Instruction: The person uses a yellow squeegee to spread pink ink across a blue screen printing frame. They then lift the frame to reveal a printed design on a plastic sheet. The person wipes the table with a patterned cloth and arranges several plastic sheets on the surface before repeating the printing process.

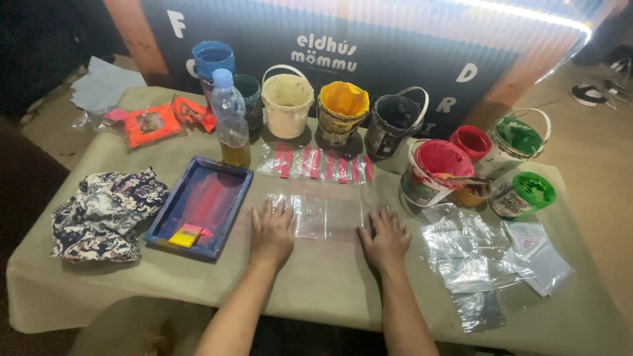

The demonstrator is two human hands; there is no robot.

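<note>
My left hand [271,231] lies flat on the table, fingers spread, its tips on the left edge of a clear plastic sheet [326,216]. My right hand [384,237] presses flat at the sheet's right edge. Neither hand grips anything. Just beyond the sheet lies a row of clear bags with red printed stripes [323,163]. To the left of my left hand sits a blue-framed printing screen [202,206], stained red, with a small yellow and pink block [186,235] in its near corner.
Several open paint buckets stand along the back: cream [287,102], yellow [341,109], black [394,122], red [435,168], green [531,191]. A plastic bottle [231,118] stands behind the screen. A patterned cloth [105,212] lies at left, loose clear bags [481,257] at right.
</note>
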